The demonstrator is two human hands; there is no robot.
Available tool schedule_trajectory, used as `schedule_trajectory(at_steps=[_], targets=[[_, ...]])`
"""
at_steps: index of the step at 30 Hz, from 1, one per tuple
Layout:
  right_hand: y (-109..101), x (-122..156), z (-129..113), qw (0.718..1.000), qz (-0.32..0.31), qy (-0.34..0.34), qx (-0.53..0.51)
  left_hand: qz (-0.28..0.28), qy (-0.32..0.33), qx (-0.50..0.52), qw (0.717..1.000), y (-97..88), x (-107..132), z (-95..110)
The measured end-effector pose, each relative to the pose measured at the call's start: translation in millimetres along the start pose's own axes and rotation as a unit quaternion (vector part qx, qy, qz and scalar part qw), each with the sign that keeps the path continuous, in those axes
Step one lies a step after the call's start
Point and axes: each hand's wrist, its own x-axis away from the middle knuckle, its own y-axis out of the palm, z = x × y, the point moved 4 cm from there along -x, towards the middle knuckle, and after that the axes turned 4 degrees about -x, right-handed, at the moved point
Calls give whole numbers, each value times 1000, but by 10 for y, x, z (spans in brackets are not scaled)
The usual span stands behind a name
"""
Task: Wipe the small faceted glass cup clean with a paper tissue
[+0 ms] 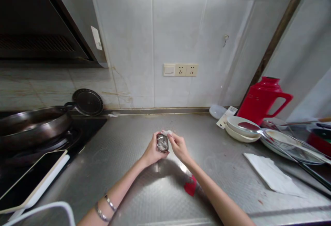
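We've our L hand [152,154] curled round a small glassy container [162,144], held over the metal surface [124,177]; our R hand [179,146], fingers closed, pinches a white wad [167,133] at container's top edge.

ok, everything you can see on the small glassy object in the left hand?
The small glassy object looks squarish with rounded corners, grey and shiny, with bright streaks and a darker rim; it could be glass or clear plastic. Of the two hands, the left hand grips it around its left side and bottom; the right hand pinches a white wad at its top edge. It appears raised over the metal counter. Contents, if any, are unclear.
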Motion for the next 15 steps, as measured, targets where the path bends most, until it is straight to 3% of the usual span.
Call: schedule_trajectory(at_steps=[8,11,13,15], targets=[[-53,5,-112,999,12,-1,-40,38,2,7,999,-79,-54,10],[-131,-23,-74,995,52,26,-75,31,3,-16,999,-96,-49,14],[-183,-42,-49,996,79,21,-46,17,-6,-59,998,-80,-21,18],[-190,-55,-57,997,68,-22,12,-7,-12,-106,994,-43,15,32]])
